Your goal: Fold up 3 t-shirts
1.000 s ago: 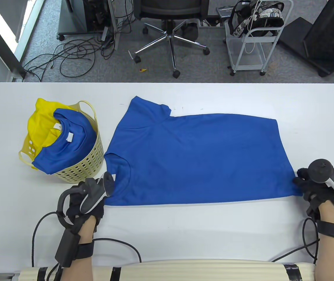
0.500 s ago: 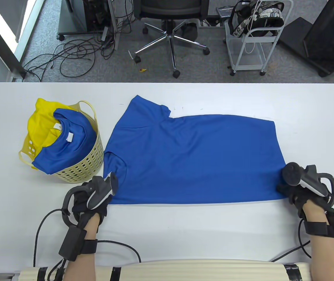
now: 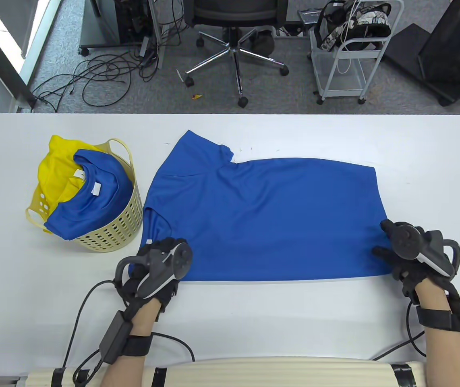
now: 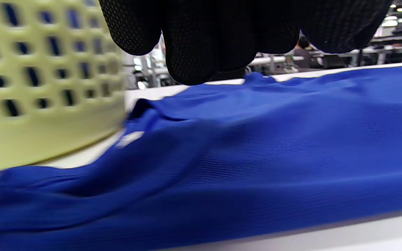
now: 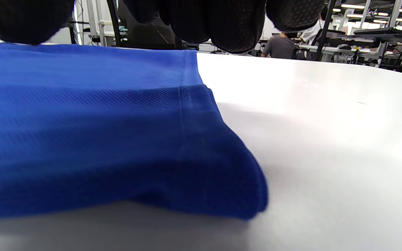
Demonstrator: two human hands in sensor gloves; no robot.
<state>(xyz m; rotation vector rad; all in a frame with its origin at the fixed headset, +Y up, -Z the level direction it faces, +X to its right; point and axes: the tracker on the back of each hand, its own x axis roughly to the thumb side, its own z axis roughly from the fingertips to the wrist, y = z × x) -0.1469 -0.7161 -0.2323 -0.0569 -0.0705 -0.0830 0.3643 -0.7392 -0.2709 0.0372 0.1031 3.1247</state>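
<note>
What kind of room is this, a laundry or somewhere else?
Probably an office or lab, not a laundry: beyond the white table stand a swivel office chair, loose cables on grey carpet and a wheeled cart.

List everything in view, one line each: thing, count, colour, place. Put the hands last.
spread t-shirt: 1, blue, lying flat on the middle of the table, collar end toward the basket
basket: 1, pale yellow, perforated, on the table left of the spread shirt
basket t-shirts: 2, one blue on top, one yellow beneath
table: 1, white
office chair: 1, black with chrome base, on the floor beyond the table
cart: 1, white wire, right of the chair, bag on top
floor cables: several, black, far left
left hand: 1, black glove, at the shirt's near left corner
right hand: 1, black glove, at the shirt's near right corner
</note>
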